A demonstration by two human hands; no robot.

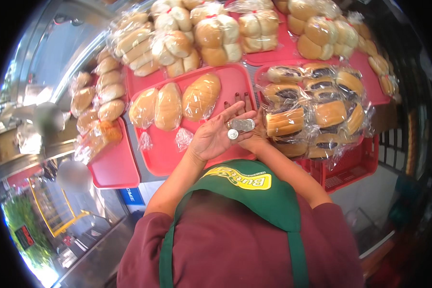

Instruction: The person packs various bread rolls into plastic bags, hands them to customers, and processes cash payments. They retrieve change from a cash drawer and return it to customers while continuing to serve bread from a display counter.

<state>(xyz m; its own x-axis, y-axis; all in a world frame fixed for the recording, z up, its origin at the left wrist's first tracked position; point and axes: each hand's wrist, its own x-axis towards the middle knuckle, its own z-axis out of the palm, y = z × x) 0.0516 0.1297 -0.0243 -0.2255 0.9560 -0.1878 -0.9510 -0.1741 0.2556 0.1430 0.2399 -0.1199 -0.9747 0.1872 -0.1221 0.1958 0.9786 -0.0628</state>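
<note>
My left hand (213, 136) is palm up over the red tray, with several silver-coloured coins (242, 125) on its fingers. Most of them overlap in a row, and one lies a little apart toward the wrist. My right hand (255, 142) is partly hidden behind the left one. Its fingertips, with dark nails, show past the left fingers, and what lies under its palm is out of sight. Beneath both hands is a red plastic tray (165, 158) carrying a few plastic-wrapped bread loaves (168, 107). Bagged buns with dark filling (285, 121) sit close to my right hand.
Bagged bread rolls (216, 36) line the far side. Another red tray (111, 169) with bagged bread is at left. A red plastic crate (352, 172) stands below the filled buns at right. A metal counter (93, 248) is at lower left, near a yellow metal frame (63, 226).
</note>
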